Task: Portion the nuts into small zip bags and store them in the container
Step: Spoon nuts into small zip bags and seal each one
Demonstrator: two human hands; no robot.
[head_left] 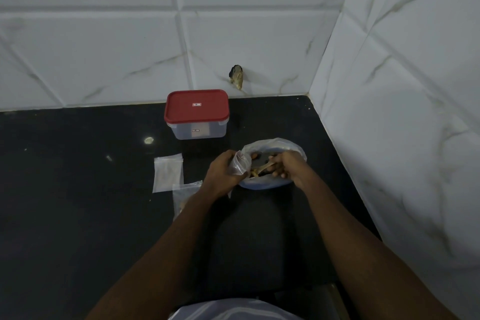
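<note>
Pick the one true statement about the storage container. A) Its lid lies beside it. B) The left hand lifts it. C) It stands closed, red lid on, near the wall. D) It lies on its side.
C: the container stands upright near the tiled wall with its red lid on, while the left hand grips a small zip bag instead.

White marble-veined wall tiles (117, 41) meet a glossy black countertop (65, 202) in dim light.
</note>
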